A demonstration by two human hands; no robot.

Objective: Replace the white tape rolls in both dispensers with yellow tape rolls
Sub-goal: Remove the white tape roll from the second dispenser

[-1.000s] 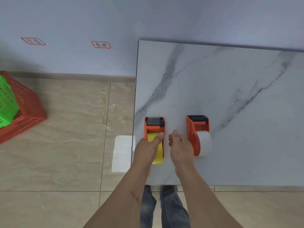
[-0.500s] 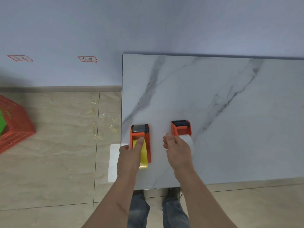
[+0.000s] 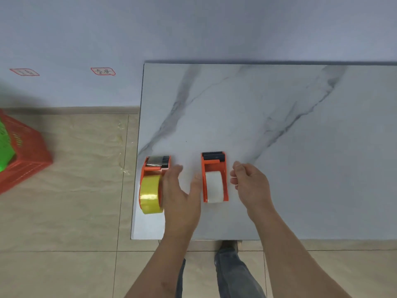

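Note:
Two orange tape dispensers stand near the front left of the marble table [image 3: 279, 125]. The left dispenser [image 3: 155, 166] carries a yellow tape roll [image 3: 150, 193]. The right dispenser [image 3: 214, 164] carries a white tape roll [image 3: 213, 186]. My left hand [image 3: 181, 194] is between the two dispensers with fingers spread; its thumb touches the right dispenser's left side and it grips nothing. My right hand [image 3: 251, 186] hovers just right of the right dispenser, fingers loosely curled and empty.
An orange crate [image 3: 23, 151] with green contents sits on the tiled floor at far left. The table's left edge runs right beside the left dispenser. My legs stand below the table's front edge. Two red-bordered labels are on the wall.
My left hand left the yellow roll and moved right, between the dispensers. My right hand came off the white-roll dispenser and shifted to its right side.

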